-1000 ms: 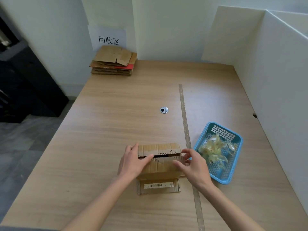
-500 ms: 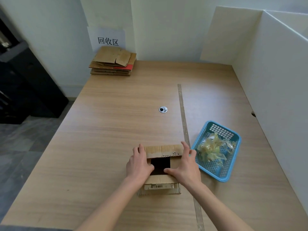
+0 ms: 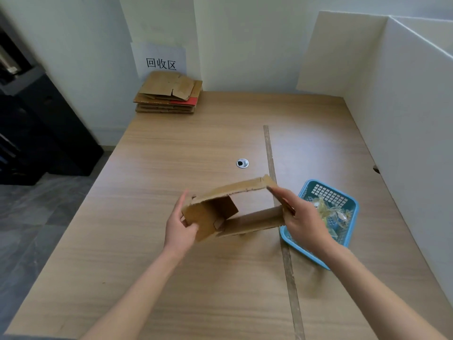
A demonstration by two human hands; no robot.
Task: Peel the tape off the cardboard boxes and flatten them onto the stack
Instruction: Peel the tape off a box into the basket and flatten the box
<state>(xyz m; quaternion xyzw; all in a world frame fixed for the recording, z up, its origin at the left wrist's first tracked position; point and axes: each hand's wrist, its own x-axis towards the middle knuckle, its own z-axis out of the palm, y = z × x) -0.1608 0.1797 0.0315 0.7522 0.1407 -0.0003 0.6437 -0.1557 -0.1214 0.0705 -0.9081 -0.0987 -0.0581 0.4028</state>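
Stack (image 3: 169, 94): flattened cardboard sheets piled at the far left corner of the bench, against the wall under a paper sign (image 3: 160, 60); one red panel shows among the brown.
Left hand (image 3: 180, 225): its grip is clamped on the left end of the box, thumb curled over the near face, fingers behind the end flap.
Box (image 3: 221, 209): open cardboard box held up off the bench (image 3: 147, 241) between both hands, near the middle of the front half. Both ends are open, so the bench shows through it. Long axis runs left to right, tilted so the right end sits higher and farther away. An inner flap hangs folded into the left opening.
Right hand (image 3: 302, 222): its grip is closed on the right end of the box, fingers lying along the right wall's top edge, thumb hidden.
Basket (image 3: 348, 200): blue plastic, on the bench just right of the right hand, holding crumpled clear tape (image 3: 328, 209).
Partition (image 3: 402, 99): white board along the bench's right side.
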